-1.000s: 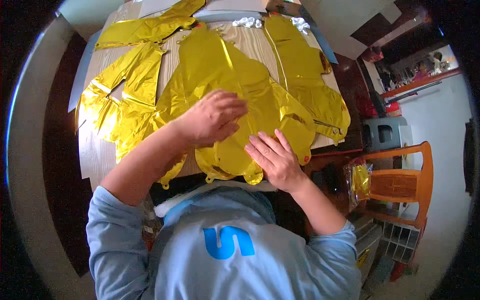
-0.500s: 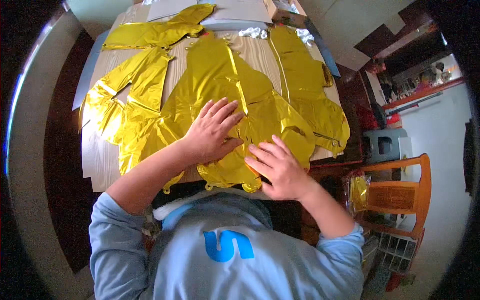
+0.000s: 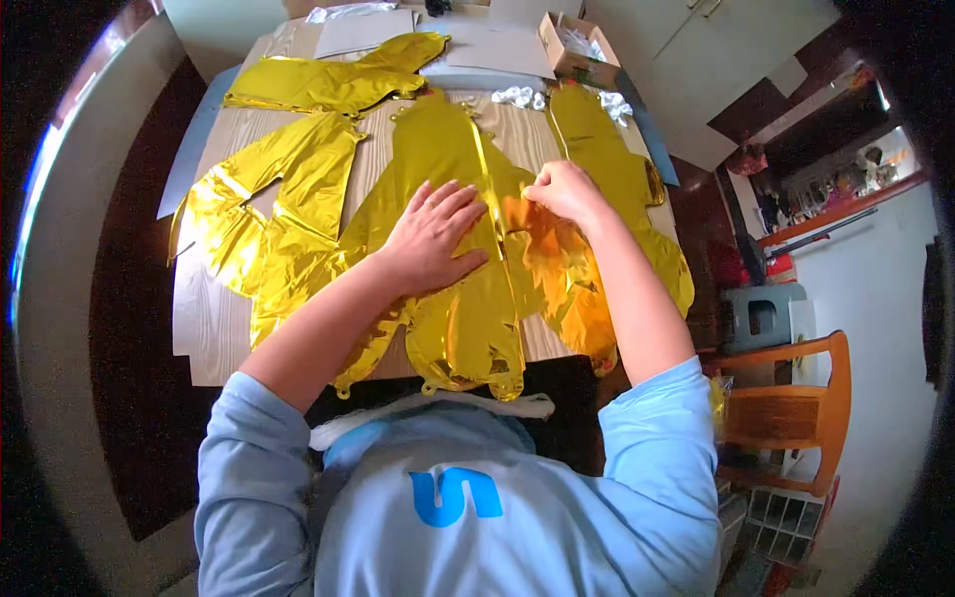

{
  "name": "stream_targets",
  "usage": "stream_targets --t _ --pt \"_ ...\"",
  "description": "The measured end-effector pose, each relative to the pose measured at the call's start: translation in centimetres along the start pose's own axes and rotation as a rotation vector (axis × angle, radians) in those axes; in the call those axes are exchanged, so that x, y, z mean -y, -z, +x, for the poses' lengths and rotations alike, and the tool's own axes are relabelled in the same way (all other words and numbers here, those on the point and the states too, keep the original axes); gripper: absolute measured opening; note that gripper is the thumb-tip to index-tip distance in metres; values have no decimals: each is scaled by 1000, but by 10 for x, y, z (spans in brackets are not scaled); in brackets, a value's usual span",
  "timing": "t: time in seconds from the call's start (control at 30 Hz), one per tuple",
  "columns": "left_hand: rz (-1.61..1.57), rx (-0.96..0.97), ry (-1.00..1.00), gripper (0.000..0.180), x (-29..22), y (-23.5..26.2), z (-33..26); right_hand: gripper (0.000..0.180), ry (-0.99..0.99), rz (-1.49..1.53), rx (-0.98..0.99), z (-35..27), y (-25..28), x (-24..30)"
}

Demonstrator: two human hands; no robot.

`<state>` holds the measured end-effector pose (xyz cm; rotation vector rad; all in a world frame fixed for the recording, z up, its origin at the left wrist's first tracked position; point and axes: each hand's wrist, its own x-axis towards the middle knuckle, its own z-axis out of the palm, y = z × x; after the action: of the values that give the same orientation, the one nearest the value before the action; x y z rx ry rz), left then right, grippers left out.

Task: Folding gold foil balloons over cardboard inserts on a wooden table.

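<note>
Home dining room: wooden table [image 3: 199, 338], chair [image 3: 796, 398]

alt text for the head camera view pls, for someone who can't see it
Seen from above, a person in a light blue top presses their left hand flat on a flat gold foil balloon on a wooden table while their right hand pinches its edge. More gold foil balloons lie around it, a small cardboard box at the far edge.

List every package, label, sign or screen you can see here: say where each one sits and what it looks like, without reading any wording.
Cardboard box: far end of the table, right of centre; open, brown, rectangular, pale contents inside.
Clear plastic wrapper: far edge, left of centre; crumpled, see-through.
No signs or screens show.
</note>
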<state>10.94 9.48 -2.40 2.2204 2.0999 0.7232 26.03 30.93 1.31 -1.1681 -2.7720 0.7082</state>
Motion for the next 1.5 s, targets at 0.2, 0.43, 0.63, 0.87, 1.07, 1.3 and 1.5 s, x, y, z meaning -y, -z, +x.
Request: stream_targets --t 0.2,0.43,0.63,0.87,1.07,1.3,1.5 --pt "4 11 -22 70 5 -9 3 30 -31 -4 -244 -18 -1 29" --pt "21 41 -26 70 2 -6 8 26 -131 81 -71 -2 -4 -7" --pt "-4 28 -12 69 3 -7 6 24 -7 223 -224 -7 -6 8" --pt "9 12 -9 67 2 -8 7 32 61 -37 -482 -9 -10 6" --pt "13 19 -4 68 2 -9 8 35 -88 76 22 17 4 -12" --pt "5 16 -4 68 3 -9 5 22 161 564 -3 -11 10 40" --pt "26 48 16 69 2 -8 7 21 331 615 29 -13 -14 19"
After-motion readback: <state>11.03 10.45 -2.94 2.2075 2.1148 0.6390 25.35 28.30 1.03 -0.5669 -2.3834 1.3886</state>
